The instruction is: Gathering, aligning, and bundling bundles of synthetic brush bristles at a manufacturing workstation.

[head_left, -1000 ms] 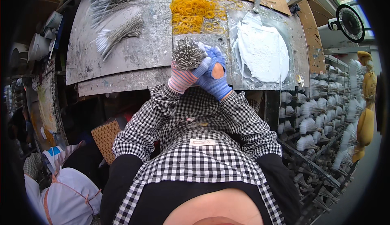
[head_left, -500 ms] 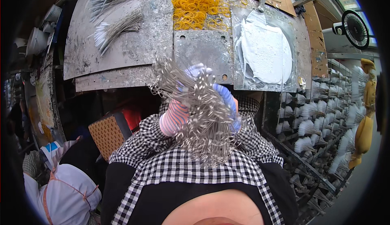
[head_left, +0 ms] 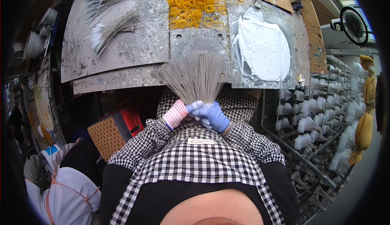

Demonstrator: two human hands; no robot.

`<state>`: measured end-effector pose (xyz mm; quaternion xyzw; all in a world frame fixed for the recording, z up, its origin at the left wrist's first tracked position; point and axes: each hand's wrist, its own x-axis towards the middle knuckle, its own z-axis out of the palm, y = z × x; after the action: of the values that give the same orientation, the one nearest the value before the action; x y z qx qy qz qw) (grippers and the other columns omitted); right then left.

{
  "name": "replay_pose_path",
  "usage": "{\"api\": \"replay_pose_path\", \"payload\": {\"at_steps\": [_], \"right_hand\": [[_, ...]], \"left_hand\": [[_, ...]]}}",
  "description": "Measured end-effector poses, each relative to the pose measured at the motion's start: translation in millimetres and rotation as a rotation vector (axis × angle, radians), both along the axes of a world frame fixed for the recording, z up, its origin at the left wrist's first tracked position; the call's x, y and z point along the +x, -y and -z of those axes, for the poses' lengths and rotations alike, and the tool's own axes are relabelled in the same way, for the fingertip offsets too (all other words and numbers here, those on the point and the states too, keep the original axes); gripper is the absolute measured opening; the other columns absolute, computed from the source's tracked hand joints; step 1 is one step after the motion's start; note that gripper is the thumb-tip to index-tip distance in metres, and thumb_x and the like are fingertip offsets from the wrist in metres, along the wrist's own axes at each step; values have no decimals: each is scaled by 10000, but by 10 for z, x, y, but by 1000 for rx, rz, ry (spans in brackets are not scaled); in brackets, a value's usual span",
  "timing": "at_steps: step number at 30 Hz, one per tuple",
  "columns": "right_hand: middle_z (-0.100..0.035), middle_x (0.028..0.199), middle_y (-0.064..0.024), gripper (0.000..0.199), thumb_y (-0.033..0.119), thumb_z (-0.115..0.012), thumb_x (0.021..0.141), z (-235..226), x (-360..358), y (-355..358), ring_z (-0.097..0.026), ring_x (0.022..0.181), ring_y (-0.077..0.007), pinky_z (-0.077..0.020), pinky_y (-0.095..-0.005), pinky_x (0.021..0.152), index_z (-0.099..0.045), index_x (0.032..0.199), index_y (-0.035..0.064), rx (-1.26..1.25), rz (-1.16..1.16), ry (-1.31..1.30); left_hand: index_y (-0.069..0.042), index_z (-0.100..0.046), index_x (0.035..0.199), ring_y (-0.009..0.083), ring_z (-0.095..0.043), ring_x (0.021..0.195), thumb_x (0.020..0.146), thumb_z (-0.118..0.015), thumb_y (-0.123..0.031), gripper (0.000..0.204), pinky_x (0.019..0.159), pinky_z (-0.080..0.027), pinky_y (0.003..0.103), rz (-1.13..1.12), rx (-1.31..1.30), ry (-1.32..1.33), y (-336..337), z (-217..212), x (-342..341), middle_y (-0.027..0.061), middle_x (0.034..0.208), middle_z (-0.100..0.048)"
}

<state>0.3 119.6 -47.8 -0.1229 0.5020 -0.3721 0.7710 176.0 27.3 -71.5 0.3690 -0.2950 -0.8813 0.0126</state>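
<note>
Both gloved hands are closed together round the narrow lower end of a bundle of thin metal wires in front of my apron. My left hand wears a pink and white striped glove with bluish fingers. Over on the other side, my right hand has a blue glove, and its fingers overlap the left ones. Above the grip the wires fan out toward the near edge of the worktable, their far tips over a grey metal plate. The gripped ends are hidden by my fingers.
Yellow rubber bands are heaped beyond the plate. To its right, white paste is spread on a board with a scraper. White-tipped wire bundles lie on the left. A rack of similar bundles and a fan are at right.
The bundle was a blurred mass of shiny looped ends raised over my hands. Now it points away from me, fanned out, and both hands are lower and closer together round its base.
</note>
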Motion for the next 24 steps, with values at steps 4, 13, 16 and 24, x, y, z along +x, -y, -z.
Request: {"api": "replay_pose_path", "payload": {"at_steps": [4,13,16,24], "right_hand": [[-725,900,-72,304,254,-743,907,-488,-66,27,-703,724,-150,-583,-263,646,-711,1130,49,-483,-72,-309],[-713,1070,-71,359,258,-723,930,-459,-61,121,-701,825,-139,-565,-233,621,-656,1174,4,-1034,-73,-894],[-705,1030,-80,332,231,-745,904,59,-82,-34,-693,815,-154,-569,-223,645,-659,1135,8,-655,-87,-359],[-665,1112,-119,629,402,-812,836,-103,-180,62,-668,1080,-239,-597,-347,890,-597,1285,17,-13,-16,460]], "left_hand": [[15,-475,1455,221,-632,1194,866,-838,-281,753,1110,-464,381,-129,-430,-343,-30,-775,-108,133,1325,-638],[10,-509,1418,249,-592,1272,867,-840,-243,692,1080,-489,398,-102,-400,-350,31,-776,-107,144,1350,-624],[43,-478,1430,260,-649,1201,887,-809,-146,664,992,-564,379,-125,50,-202,90,-648,-132,181,1297,-648],[1,-584,1338,237,-680,1094,825,-820,-471,736,1003,-534,375,6,-191,-295,193,3,-288,145,1169,-714]]}}
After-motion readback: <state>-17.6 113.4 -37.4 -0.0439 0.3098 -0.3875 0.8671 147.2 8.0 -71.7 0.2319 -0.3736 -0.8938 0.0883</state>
